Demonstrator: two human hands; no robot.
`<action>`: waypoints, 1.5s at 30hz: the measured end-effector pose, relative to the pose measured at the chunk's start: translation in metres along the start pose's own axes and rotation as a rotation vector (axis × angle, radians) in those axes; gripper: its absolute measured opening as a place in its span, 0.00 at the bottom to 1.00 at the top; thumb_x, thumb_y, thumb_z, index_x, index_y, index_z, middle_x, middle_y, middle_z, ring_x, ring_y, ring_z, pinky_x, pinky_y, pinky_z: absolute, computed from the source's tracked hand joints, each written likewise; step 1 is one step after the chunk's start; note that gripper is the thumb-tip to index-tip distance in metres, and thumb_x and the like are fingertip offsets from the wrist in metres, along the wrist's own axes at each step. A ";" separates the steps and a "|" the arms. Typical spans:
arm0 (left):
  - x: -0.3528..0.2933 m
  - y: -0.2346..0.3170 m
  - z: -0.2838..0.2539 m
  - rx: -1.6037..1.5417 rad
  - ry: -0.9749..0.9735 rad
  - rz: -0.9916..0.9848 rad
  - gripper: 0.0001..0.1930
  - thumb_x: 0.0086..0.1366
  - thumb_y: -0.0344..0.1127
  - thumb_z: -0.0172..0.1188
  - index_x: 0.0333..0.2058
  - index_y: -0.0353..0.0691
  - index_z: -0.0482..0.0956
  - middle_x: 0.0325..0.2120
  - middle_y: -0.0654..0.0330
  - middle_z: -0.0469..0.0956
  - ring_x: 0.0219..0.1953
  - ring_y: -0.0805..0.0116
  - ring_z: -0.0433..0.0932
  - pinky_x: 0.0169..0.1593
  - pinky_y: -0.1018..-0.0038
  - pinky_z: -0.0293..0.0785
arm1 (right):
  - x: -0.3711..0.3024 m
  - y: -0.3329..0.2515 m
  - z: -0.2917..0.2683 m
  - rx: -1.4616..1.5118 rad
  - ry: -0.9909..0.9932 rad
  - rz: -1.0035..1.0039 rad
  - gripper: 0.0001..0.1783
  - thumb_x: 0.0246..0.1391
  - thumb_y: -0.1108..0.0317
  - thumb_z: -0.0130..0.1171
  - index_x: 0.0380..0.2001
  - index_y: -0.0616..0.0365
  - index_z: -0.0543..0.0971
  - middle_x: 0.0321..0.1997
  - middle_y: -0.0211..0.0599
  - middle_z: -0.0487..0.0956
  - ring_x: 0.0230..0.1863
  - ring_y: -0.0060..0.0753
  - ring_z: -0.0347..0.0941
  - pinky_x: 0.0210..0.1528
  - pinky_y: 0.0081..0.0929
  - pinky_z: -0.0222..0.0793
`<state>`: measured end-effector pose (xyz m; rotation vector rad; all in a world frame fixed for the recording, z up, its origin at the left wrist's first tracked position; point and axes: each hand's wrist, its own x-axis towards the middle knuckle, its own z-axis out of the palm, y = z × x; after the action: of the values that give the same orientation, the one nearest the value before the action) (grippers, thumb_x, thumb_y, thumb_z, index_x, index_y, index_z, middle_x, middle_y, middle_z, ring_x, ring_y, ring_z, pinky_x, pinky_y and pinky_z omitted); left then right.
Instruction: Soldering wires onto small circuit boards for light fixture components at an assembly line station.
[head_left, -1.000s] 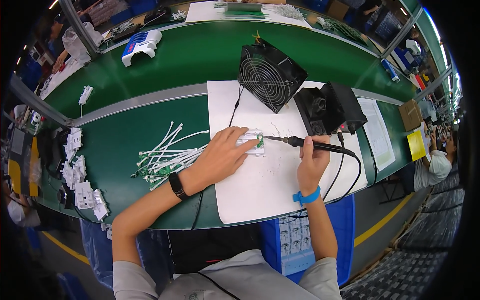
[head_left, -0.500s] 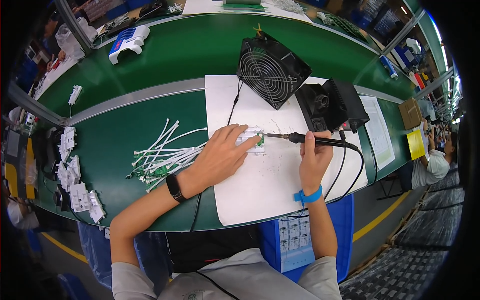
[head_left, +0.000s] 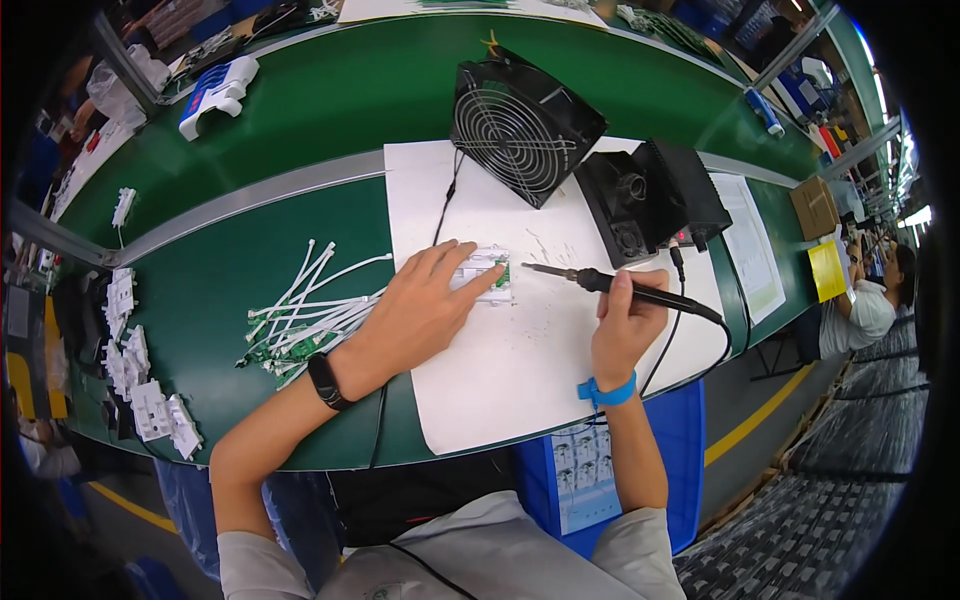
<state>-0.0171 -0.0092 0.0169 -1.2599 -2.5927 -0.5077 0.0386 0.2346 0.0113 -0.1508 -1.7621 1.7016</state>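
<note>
A small white plastic housing (head_left: 490,291) with a green circuit board (head_left: 503,275) at its right end lies on the white sheet (head_left: 500,375). My left hand (head_left: 425,300) holds the housing down, thumb beside the board and fingers over its far side, hiding its left part. In my right hand (head_left: 628,325) is a soldering iron (head_left: 640,292), gripped like a pen. Its tip points left and stands a little to the right of the board, apart from it. Left of my left hand lies a pile of white cables (head_left: 325,313) with green boards on their ends.
A black fan (head_left: 525,128) stands behind the housing. Right of it are a black iron stand (head_left: 625,205) and a soldering station (head_left: 690,200), its cord looping near my right wrist. More white housings (head_left: 150,410) line the left table edge. A blue bin (head_left: 680,450) sits below the table front.
The soldering iron's tip has drawn back to the right from the board, where it was at the board's edge. My left hand stays on the housing. The whole view has shifted slightly.
</note>
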 end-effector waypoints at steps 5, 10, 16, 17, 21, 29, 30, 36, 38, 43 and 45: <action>0.002 -0.009 -0.005 -0.028 -0.043 0.005 0.27 0.64 0.28 0.62 0.63 0.50 0.76 0.62 0.48 0.70 0.63 0.46 0.69 0.65 0.58 0.68 | 0.000 0.002 -0.002 0.040 -0.068 0.082 0.07 0.67 0.76 0.57 0.37 0.57 0.69 0.24 0.27 0.72 0.21 0.13 0.65 0.22 0.15 0.59; 0.005 -0.011 -0.007 -0.095 -0.053 0.001 0.26 0.64 0.26 0.61 0.62 0.48 0.77 0.62 0.47 0.70 0.63 0.46 0.70 0.65 0.59 0.69 | -0.001 0.001 0.000 0.086 -0.085 0.121 0.07 0.67 0.76 0.58 0.36 0.57 0.69 0.24 0.29 0.73 0.21 0.13 0.65 0.22 0.15 0.59; 0.006 -0.011 -0.008 -0.107 -0.040 0.005 0.26 0.63 0.26 0.62 0.61 0.48 0.78 0.61 0.47 0.71 0.61 0.47 0.71 0.63 0.59 0.70 | 0.000 0.000 0.001 0.072 -0.137 0.131 0.07 0.67 0.75 0.58 0.35 0.58 0.69 0.24 0.29 0.73 0.21 0.14 0.65 0.23 0.15 0.60; 0.006 -0.011 -0.009 -0.097 -0.036 0.008 0.26 0.63 0.26 0.63 0.61 0.48 0.78 0.61 0.47 0.71 0.61 0.47 0.71 0.63 0.60 0.70 | 0.000 0.000 0.002 0.062 -0.133 0.131 0.08 0.67 0.74 0.58 0.35 0.58 0.69 0.24 0.29 0.73 0.21 0.13 0.65 0.23 0.15 0.60; 0.006 -0.012 -0.009 -0.106 -0.049 0.002 0.27 0.63 0.26 0.63 0.62 0.49 0.78 0.61 0.48 0.70 0.61 0.47 0.71 0.63 0.59 0.70 | 0.000 0.008 -0.002 -0.104 -0.094 0.031 0.08 0.67 0.73 0.58 0.34 0.58 0.69 0.24 0.28 0.73 0.22 0.12 0.65 0.24 0.14 0.59; 0.002 -0.004 -0.027 -0.192 -0.165 -0.094 0.28 0.63 0.31 0.66 0.62 0.47 0.77 0.60 0.48 0.72 0.52 0.51 0.72 0.60 0.60 0.70 | 0.002 0.002 0.000 0.030 0.088 -0.007 0.08 0.68 0.73 0.57 0.36 0.59 0.68 0.24 0.31 0.73 0.20 0.15 0.66 0.22 0.15 0.60; 0.001 -0.004 -0.026 -0.187 -0.166 -0.098 0.28 0.63 0.31 0.66 0.62 0.47 0.77 0.60 0.48 0.72 0.52 0.51 0.72 0.60 0.60 0.70 | 0.002 0.001 0.000 0.036 0.085 -0.005 0.08 0.68 0.73 0.57 0.36 0.59 0.68 0.24 0.31 0.73 0.20 0.15 0.66 0.22 0.15 0.60; 0.000 0.011 0.009 -0.176 0.068 -0.117 0.25 0.58 0.42 0.72 0.54 0.43 0.83 0.51 0.50 0.77 0.49 0.54 0.73 0.51 0.64 0.72 | 0.002 -0.008 0.008 0.069 0.006 0.054 0.10 0.65 0.76 0.62 0.35 0.60 0.69 0.24 0.34 0.75 0.20 0.18 0.70 0.22 0.15 0.63; 0.001 0.021 0.018 -0.172 0.149 -0.169 0.25 0.58 0.44 0.73 0.53 0.41 0.83 0.48 0.48 0.76 0.49 0.54 0.73 0.49 0.64 0.71 | 0.002 -0.001 0.005 0.032 -0.031 0.016 0.10 0.65 0.75 0.61 0.34 0.59 0.68 0.24 0.34 0.74 0.19 0.18 0.70 0.20 0.15 0.62; 0.000 0.022 0.021 -0.185 0.191 -0.162 0.26 0.57 0.45 0.74 0.51 0.37 0.83 0.46 0.46 0.76 0.48 0.54 0.73 0.48 0.65 0.71 | -0.001 0.001 0.007 0.055 -0.103 0.028 0.12 0.62 0.78 0.63 0.32 0.60 0.69 0.23 0.35 0.75 0.20 0.18 0.71 0.22 0.16 0.65; 0.000 0.020 0.021 -0.210 0.204 -0.162 0.26 0.57 0.45 0.74 0.51 0.36 0.83 0.45 0.46 0.75 0.48 0.54 0.73 0.48 0.65 0.71 | -0.001 0.001 0.009 0.046 -0.149 0.054 0.12 0.63 0.78 0.63 0.31 0.60 0.68 0.23 0.35 0.75 0.20 0.19 0.72 0.23 0.17 0.67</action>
<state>-0.0021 0.0104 0.0018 -0.9982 -2.5299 -0.9091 0.0342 0.2266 0.0108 -0.0525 -1.8389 1.8322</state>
